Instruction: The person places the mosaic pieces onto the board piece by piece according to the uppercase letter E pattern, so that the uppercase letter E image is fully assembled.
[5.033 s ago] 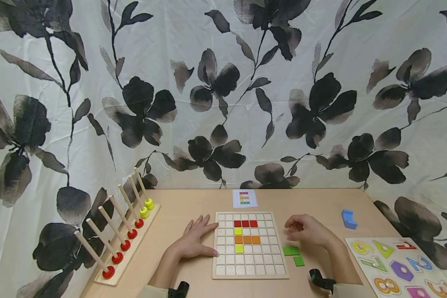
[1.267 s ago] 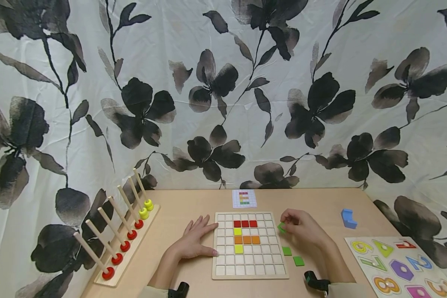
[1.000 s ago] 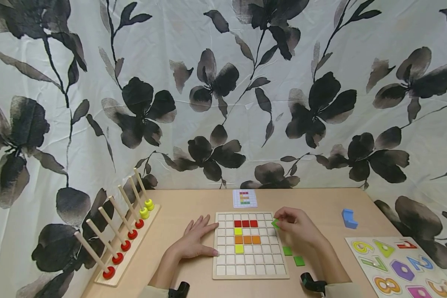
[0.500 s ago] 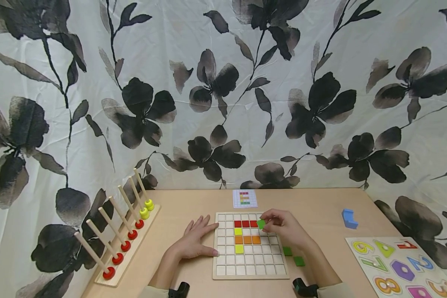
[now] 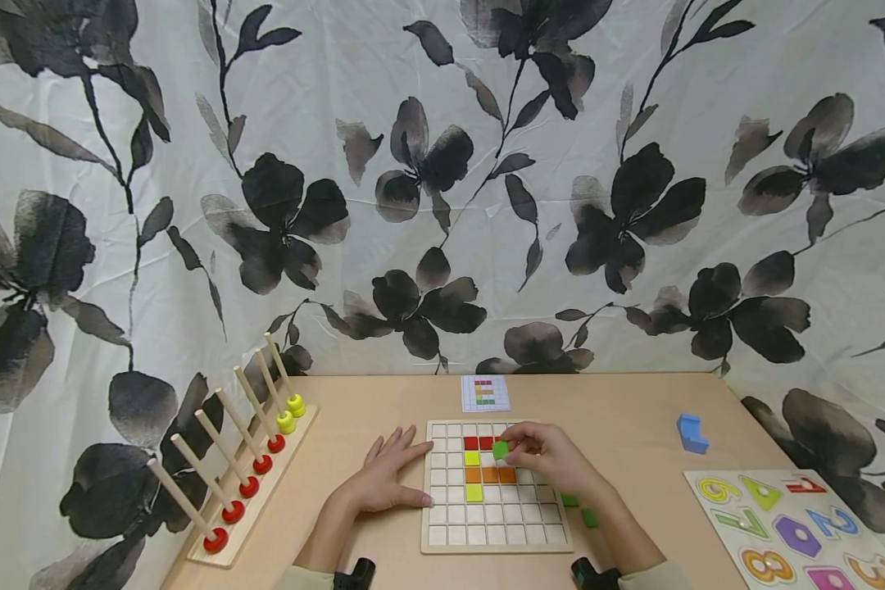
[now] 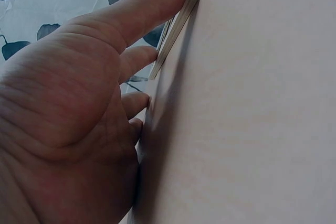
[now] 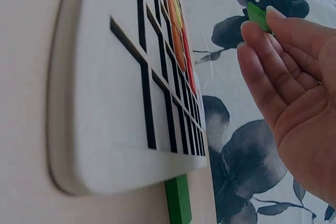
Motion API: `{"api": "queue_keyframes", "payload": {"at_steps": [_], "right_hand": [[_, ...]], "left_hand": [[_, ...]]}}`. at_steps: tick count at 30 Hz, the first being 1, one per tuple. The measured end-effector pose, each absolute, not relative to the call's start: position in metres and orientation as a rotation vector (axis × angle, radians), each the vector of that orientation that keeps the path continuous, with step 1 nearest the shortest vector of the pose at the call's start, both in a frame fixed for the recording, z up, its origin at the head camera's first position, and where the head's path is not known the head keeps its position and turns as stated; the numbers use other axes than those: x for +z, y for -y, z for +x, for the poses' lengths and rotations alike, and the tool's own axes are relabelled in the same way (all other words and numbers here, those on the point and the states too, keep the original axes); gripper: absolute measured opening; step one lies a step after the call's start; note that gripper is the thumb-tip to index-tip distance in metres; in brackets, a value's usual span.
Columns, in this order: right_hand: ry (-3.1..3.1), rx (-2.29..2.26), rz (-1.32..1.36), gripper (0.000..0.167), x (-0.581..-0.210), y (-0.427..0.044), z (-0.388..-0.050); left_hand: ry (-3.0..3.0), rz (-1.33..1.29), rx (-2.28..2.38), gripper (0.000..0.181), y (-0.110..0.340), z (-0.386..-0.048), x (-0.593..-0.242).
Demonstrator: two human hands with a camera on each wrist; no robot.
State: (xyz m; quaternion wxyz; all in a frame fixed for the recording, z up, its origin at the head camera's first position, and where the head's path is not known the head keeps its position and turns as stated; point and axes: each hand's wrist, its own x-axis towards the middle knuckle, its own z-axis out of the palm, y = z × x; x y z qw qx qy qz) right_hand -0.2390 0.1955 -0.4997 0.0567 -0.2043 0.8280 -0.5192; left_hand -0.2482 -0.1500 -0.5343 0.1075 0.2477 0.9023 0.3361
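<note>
In the head view a wooden grid board (image 5: 496, 550) lies mid-table, holding red tiles (image 5: 472, 442), orange tiles (image 5: 489, 474) and yellow tiles (image 5: 474, 492). Over its upper part my right hand (image 5: 556, 465) pinches a green tile (image 5: 500, 450) between thumb and fingers. The right wrist view has this green tile (image 7: 257, 16) raised clear of the board. My left hand (image 5: 382, 483), fingers spread, touches the board's left edge with thumb and index finger. Two loose green tiles (image 5: 590, 518) lie right of the board, partly covered by my right forearm.
Behind the board lies a card (image 5: 485, 405) printed with a coloured grid pattern. A wooden peg stand (image 5: 224, 547) with red and yellow rings stands at left. At right are a blue block (image 5: 691, 433) and a number-and-shape board (image 5: 752, 533). A floral cloth (image 5: 531, 246) hangs behind the table.
My right hand has picked one green tile from the three at the board's right and carried it left, over the grid. The left hand has stayed in place.
</note>
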Motion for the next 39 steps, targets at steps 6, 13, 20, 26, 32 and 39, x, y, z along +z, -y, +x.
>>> {"api": "queue_keyframes", "payload": {"at_steps": [6, 13, 20, 26, 32, 39], "right_hand": [[-2.547, -1.497, -0.68, 0.021, -0.501, -0.188, -0.237], [-2.512, -1.432, -0.753, 0.02, -0.503, -0.18, -0.234], [-2.485, -1.345, -0.82, 0.018, -0.505, -0.172, -0.233], [-2.429, -1.284, -0.832, 0.018, -0.508, -0.17, -0.23], [-2.398, -1.249, -0.828, 0.017, -0.509, -0.167, -0.227], [-2.386, -1.235, -0.857, 0.017, -0.506, -0.162, -0.224]], "left_hand": [[-2.66, 0.732, 0.98, 0.092, 0.15, -0.249, -0.535], [-2.662, 0.731, 0.978, 0.092, 0.151, -0.249, -0.536], [-2.66, 0.736, 0.982, 0.092, 0.151, -0.249, -0.536], [-2.662, 0.743, 0.979, 0.093, 0.151, -0.25, -0.535], [-2.668, 0.741, 0.976, 0.092, 0.151, -0.25, -0.537], [-2.677, 0.739, 0.965, 0.093, 0.151, -0.252, -0.538]]}}
